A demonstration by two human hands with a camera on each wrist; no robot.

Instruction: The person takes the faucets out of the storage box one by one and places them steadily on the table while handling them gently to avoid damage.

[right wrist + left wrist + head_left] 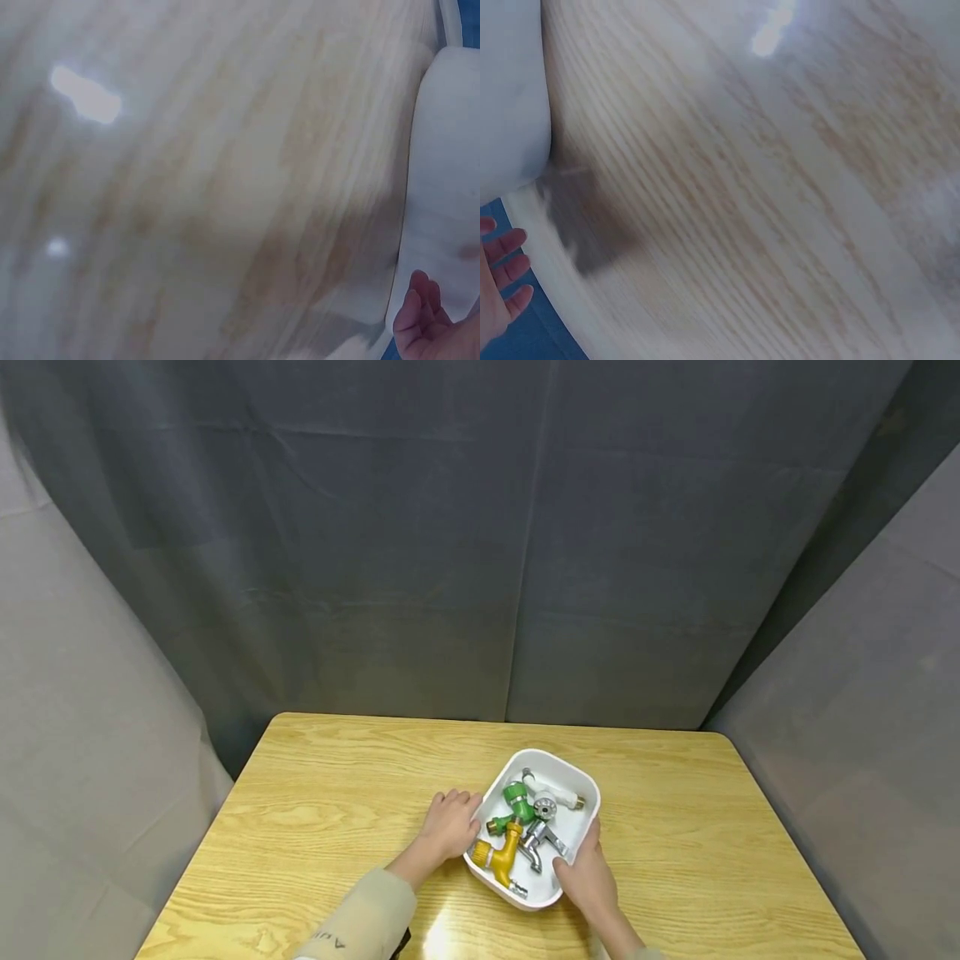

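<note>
A white plastic bin (553,888) stands on the table, turned at an angle. In it lie a yellow tap (505,858), a green tap (519,800), a white tap (557,793) and a chrome tap (536,837). My left hand (452,823) touches the bin's left rim, its fingers fairly straight and the thumb at the edge. Gripping the right side is my right hand (588,877), thumb over the rim and fingers outside. Both wrist views show a hand low at the edge, near a white wall of the bin (510,90).
The wooden table (337,793) has light glare near its front edge. A dark grey curtain (375,568) hangs behind it. Pale grey cloth (82,693) drapes along the left side, and more grey cloth (862,693) along the right.
</note>
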